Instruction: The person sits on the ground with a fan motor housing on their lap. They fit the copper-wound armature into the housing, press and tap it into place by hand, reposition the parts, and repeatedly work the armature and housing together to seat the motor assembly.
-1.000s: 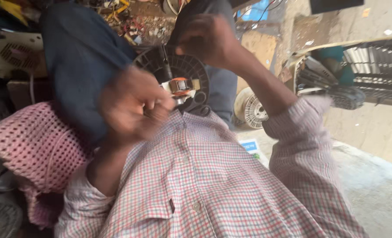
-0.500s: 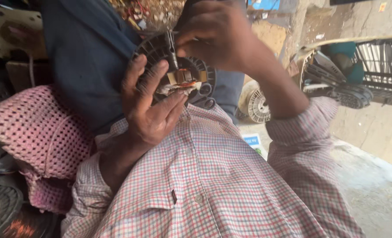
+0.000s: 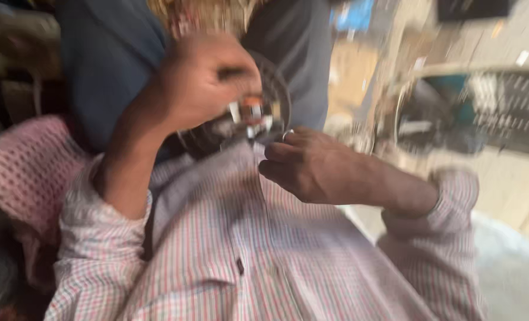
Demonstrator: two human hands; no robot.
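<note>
— What sits at the far left?

— One pink knitted cloth (image 3: 24, 169), heaped at the edge; beside it one checked shirt (image 3: 235, 255) fills the lower middle, and dark blue trousers (image 3: 107, 65) rise above it.

— How many hands?

— Two; the left hand (image 3: 208, 80) is curled shut over the top rim of one round dark motor stator (image 3: 249, 113), which is held up just above the shirt, between the two hands; the right hand (image 3: 312, 163) lies just below and right of it, fingers (image 3: 276, 169) bent; blur hides whether they pinch anything; one pale ring shows on it.

— And the room?

— One wire fan guard (image 3: 484, 110) stands at right, over a pale concrete floor (image 3: 514, 196); everything is smeared by motion.
</note>
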